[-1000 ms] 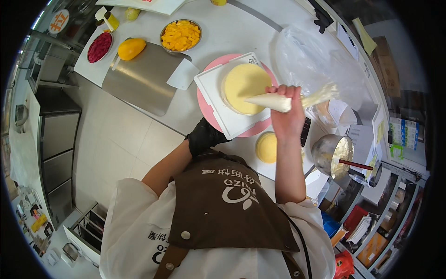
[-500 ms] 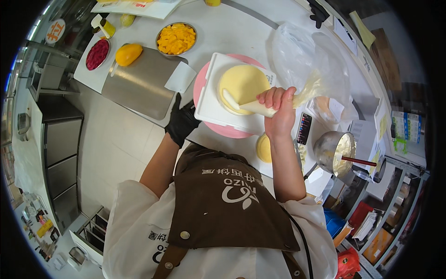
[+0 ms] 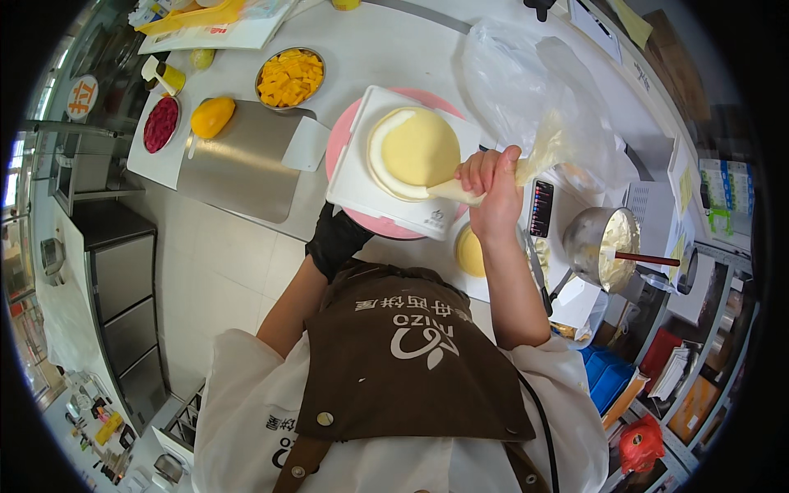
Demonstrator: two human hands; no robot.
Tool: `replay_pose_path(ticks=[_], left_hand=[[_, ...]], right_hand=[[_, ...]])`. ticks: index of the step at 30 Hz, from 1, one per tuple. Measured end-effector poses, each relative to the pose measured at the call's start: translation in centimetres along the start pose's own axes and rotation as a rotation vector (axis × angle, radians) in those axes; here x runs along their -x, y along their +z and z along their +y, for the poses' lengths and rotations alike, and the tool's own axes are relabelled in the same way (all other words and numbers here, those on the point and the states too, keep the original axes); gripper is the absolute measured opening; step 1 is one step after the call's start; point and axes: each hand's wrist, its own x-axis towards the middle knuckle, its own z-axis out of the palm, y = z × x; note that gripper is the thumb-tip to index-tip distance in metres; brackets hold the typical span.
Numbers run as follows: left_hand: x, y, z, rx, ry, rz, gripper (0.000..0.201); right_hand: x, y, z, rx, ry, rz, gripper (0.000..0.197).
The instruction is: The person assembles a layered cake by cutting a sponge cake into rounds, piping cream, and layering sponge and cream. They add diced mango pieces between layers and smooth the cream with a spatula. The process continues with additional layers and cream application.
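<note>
My right hand [image 3: 496,197], bare, squeezes a clear piping bag [image 3: 549,148] filled with pale cream. The bag's narrow end rests close to the near edge of a round yellow cake layer [image 3: 423,148]. White cream [image 3: 378,156] curves along the far and left rim of that layer down to the bag's tip. Under the cake lies a square white cake board [image 3: 349,177], set on a pink turntable [image 3: 339,135]. My left hand [image 3: 337,242], in a black glove, is at the turntable's near-left edge, thumb apart from the stretched fingers.
Beyond the left hand lie a steel tray [image 3: 246,168], a mango [image 3: 213,117], a bowl of diced mango [image 3: 290,78] and a bowl of red fruit [image 3: 161,125]. Rightward are another cake layer [image 3: 471,251], a phone [image 3: 541,209], a mixing bowl [image 3: 588,246] and a plastic bag [image 3: 526,82].
The board and cake have turned with the turntable, and the cream line now runs farther round the rim. My left hand has moved rightward and nearer along the turntable's edge.
</note>
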Motion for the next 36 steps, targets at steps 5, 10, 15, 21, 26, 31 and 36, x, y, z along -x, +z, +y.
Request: replay_pose_path(ticks=[5,10,15,21,26,31,36], left_hand=[[-0.3,-0.5,0.1,-0.028,-0.053,-0.046,0.071],[-0.4,-1.2,0.3,-0.071,-0.036,-0.031,0.072],[0.2,-1.0,0.2,-0.058,-0.067,-0.044,0.074],[1.1,1.1,-0.1,0.115,-0.177,-0.102,0.078],[0.7,2.3,1.5,-0.237,0.015,-0.080,0.082],[0.5,1.8,4.0,-0.336,0.066,-0.037,0.095],[0.5,-0.1,3.3,-0.269,0.039,-0.036,0.093]], right_hand=[[-0.1,-0.2,-0.2,-0.003,0.006,0.061,0.056],[-0.6,-0.5,-0.7,0.104,-0.032,0.087,0.057],[-1.5,-1.1,-0.9,0.187,-0.069,0.113,0.054],[-3.8,-2.0,-0.7,0.354,-0.154,0.146,0.041],[-6.6,-1.4,-1.6,0.380,-0.117,0.174,0.037],[-8.6,-1.5,-8.7,0.229,-0.284,-0.145,0.032],[-7.2,2.1,-14.9,0.198,-0.420,-0.275,0.053]])
